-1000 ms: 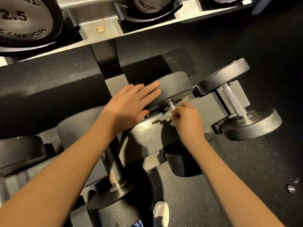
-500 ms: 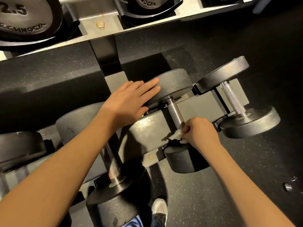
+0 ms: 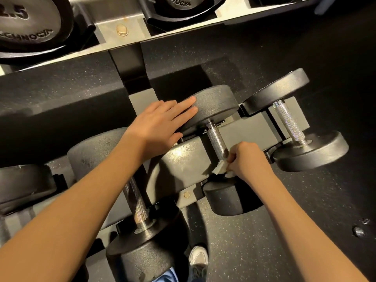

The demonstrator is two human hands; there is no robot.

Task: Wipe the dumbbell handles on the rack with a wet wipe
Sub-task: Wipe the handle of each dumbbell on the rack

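Note:
A black dumbbell lies across the lower rack rail point(image 3: 183, 159), its knurled steel handle point(image 3: 215, 137) bare along the upper part. My right hand point(image 3: 247, 161) grips the near end of that handle with a white wet wipe point(image 3: 220, 167) bunched under the fingers, just above the near head point(image 3: 227, 198). My left hand point(image 3: 160, 123) rests flat, fingers straight, on the far head point(image 3: 215, 102) of the same dumbbell. The handle's near end is hidden by my right hand.
A smaller dumbbell point(image 3: 289, 121) lies on the rack to the right, a bigger one point(image 3: 136, 204) to the left under my left forearm. An upper shelf point(image 3: 122, 23) carries more dumbbells. My shoe point(image 3: 198, 257) stands on the speckled floor; small metal bits point(image 3: 359, 232) lie at right.
My right hand slid the wipe down the handle from the far head to the near end, where it has stayed for the last half second. My left hand has stayed on the far head.

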